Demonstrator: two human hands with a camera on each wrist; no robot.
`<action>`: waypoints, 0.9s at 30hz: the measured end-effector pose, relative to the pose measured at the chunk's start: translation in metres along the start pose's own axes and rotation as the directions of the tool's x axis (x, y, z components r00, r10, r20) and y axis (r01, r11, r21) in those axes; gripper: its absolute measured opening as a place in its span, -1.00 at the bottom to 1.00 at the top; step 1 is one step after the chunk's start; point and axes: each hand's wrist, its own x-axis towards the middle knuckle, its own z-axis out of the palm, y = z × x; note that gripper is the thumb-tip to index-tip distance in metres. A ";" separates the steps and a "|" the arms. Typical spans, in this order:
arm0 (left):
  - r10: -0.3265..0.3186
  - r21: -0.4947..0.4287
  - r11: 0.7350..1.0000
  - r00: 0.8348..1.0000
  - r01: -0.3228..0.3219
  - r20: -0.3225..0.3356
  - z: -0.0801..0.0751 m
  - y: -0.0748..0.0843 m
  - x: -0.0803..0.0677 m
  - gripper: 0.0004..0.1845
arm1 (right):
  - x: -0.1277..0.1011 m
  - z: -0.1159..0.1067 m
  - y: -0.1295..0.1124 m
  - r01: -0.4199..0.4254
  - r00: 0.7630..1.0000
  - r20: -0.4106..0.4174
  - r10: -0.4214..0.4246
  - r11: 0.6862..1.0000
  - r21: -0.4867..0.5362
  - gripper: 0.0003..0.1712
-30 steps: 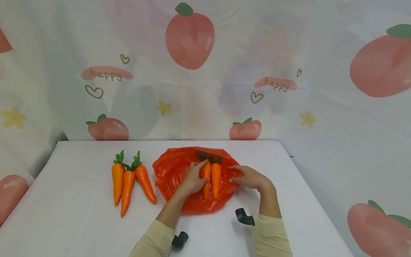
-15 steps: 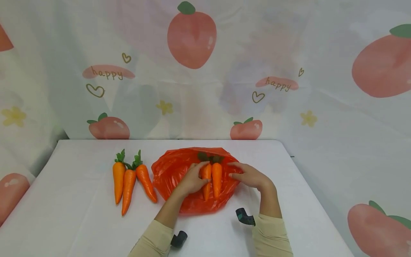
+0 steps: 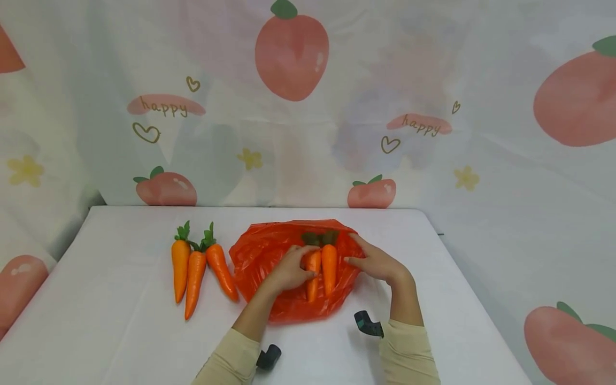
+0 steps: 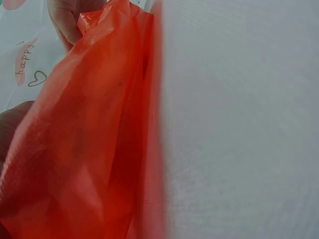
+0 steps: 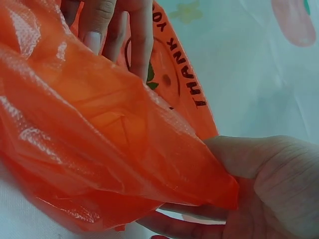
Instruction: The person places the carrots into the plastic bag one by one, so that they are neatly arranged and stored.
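An orange-red plastic bag (image 3: 262, 251) lies crumpled mid-table. Two orange carrots with green tops lie side by side on its right part, the left carrot (image 3: 313, 275) and the right carrot (image 3: 329, 267). My left hand (image 3: 289, 270) curls over the left carrot's upper half. My right hand (image 3: 372, 262) pinches the bag's right edge beside the carrots. In the right wrist view the thumb and fingers hold a fold of the bag (image 5: 124, 149), which bears black print. The left wrist view shows the bag (image 4: 89, 149) close up against the white tablecloth (image 4: 239, 124).
Three more carrots lie in a row left of the bag: one (image 3: 180, 262), a second (image 3: 194, 278) and a third (image 3: 221, 270). The white-clothed table (image 3: 120, 342) ends at a strawberry-print curtain (image 3: 298, 107) behind. Black wrist cameras (image 3: 368, 324) sit on my sleeves.
Both carrots and my hands have shifted slightly right and toward the back. My left fingers have curled further over the left carrot. My right hand has moved up along the bag's edge.
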 end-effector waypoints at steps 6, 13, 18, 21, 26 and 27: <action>0.013 -0.023 1.000 1.000 -0.013 0.022 0.001 -0.002 0.001 -0.37 | 0.001 -0.001 0.001 -0.002 1.000 0.016 0.001 0.998 0.062 0.02; 0.005 -0.029 1.000 1.000 -0.005 0.031 0.001 -0.001 0.002 -0.36 | 0.000 -0.001 0.000 -0.002 1.000 0.028 0.000 0.999 0.053 -0.02; 0.012 -0.027 1.000 1.000 -0.012 0.008 0.000 -0.001 0.002 -0.35 | 0.000 -0.001 -0.001 0.015 1.000 0.028 -0.014 1.000 -0.025 -0.23; 0.013 -0.030 0.999 1.000 -0.013 -0.010 0.000 -0.001 0.002 -0.34 | 0.000 -0.001 -0.002 0.013 1.000 0.023 -0.013 0.999 -0.035 -0.28; 0.011 -0.028 1.000 1.000 -0.011 -0.023 0.000 -0.001 0.003 -0.33 | -0.001 -0.001 -0.004 0.024 1.000 0.019 -0.023 0.999 -0.031 -0.31; 0.007 -0.028 1.000 1.000 -0.008 -0.021 0.000 -0.001 0.003 -0.32 | -0.001 -0.001 -0.004 0.027 0.999 0.021 -0.026 0.999 -0.032 -0.32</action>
